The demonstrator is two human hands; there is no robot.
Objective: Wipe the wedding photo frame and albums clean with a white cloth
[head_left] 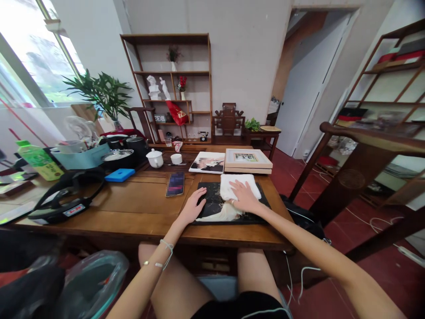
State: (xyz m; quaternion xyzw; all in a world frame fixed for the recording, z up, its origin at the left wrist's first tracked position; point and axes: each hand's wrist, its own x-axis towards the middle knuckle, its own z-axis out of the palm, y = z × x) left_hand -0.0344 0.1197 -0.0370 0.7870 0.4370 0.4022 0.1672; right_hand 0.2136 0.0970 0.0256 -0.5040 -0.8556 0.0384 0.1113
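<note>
Flat on a folded white cloth [226, 188], my right hand [245, 197] has its fingers spread over the fabric. The cloth lies on a dark board [210, 197] at the table's front right. My left hand [194, 207] rests at the board's left edge, fingers stretched out and holding nothing. Cream-coloured thin material [221, 214] spreads across the board's near side, partly under the right hand; I cannot tell what it is. Small pale crumbs are scattered on the board beside the cloth.
Behind the board are a printed booklet [206, 163] and stacked picture frames [249, 159]. A phone [175, 184] lies to the left, with a white lidded cup [154, 158], blue box [120, 175] and black headset [66, 199] farther left. A wooden chair [352, 173] stands right.
</note>
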